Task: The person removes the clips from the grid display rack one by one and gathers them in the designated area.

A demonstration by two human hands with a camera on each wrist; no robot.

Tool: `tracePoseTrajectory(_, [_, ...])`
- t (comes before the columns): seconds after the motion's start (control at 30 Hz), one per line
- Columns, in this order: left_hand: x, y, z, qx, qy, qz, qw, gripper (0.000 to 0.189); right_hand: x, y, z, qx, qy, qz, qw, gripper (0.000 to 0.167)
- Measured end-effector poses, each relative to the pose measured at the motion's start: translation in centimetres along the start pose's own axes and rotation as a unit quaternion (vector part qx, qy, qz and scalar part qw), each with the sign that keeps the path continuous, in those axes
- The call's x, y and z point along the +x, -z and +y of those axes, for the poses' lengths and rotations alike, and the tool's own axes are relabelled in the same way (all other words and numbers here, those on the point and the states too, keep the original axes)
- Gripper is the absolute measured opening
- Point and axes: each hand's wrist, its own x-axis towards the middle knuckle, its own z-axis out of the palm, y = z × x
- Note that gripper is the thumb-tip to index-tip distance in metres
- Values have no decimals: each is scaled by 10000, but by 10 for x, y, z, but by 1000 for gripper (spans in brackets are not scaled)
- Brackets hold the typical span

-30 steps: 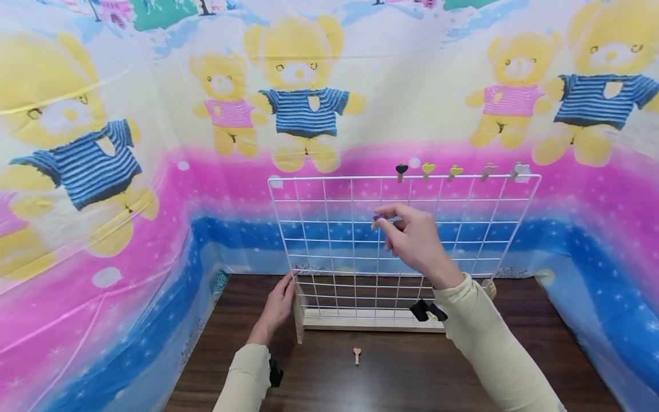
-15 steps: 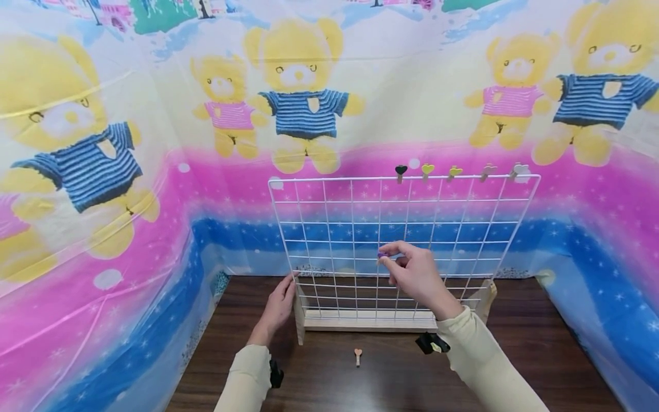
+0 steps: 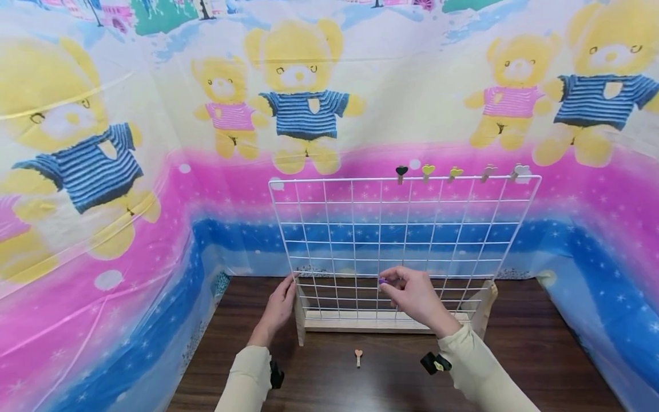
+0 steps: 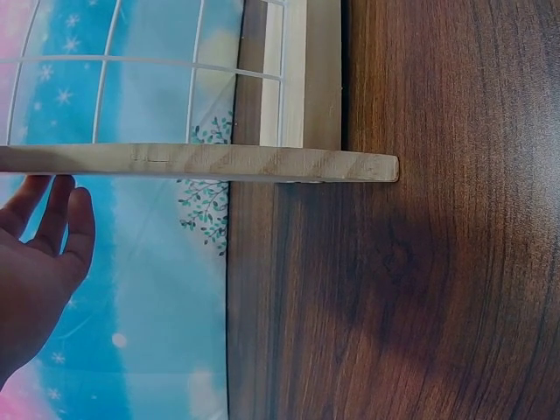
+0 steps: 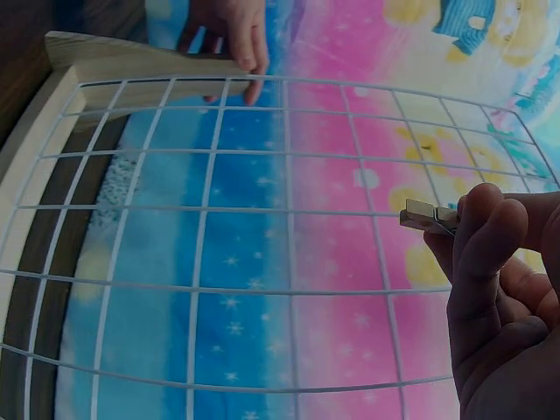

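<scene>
A white wire grid [image 3: 329, 222] stands upright in a wooden stand [image 3: 360, 328]. My left hand [image 3: 280, 304] holds the stand's left post [image 4: 262, 163]; in the left wrist view several fingertips touch its outer face. My right hand [image 3: 414, 293], in front of the grid's lower middle, pinches a small wooden clothespin [image 5: 420, 215] between thumb and fingers. Its purple heart [image 3: 382, 281] shows in the head view; in the right wrist view the fingers hide the heart and the wooden end sticks out. Another clothespin, with an orange heart [image 3: 358, 358], lies on the table before the stand.
Along the grid's top bar sit several heart clothespins, among them a black one [image 3: 401, 173], a yellow one [image 3: 428, 171] and a white one [image 3: 520, 170]. A cloth backdrop printed with bears [image 3: 307, 103] surrounds the dark wooden table [image 3: 535, 343].
My right hand has moved down in front of the grid with the purple heart clothespin, from its upper middle to its lower part. My left hand has stayed on the post.
</scene>
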Motion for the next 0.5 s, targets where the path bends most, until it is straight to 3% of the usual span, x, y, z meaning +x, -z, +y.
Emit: tracePoseTrajectory(0.5, [-1,1,1,10,-69,-23,10000,37,-15,-26,33,-153,-101,-398,9990,15])
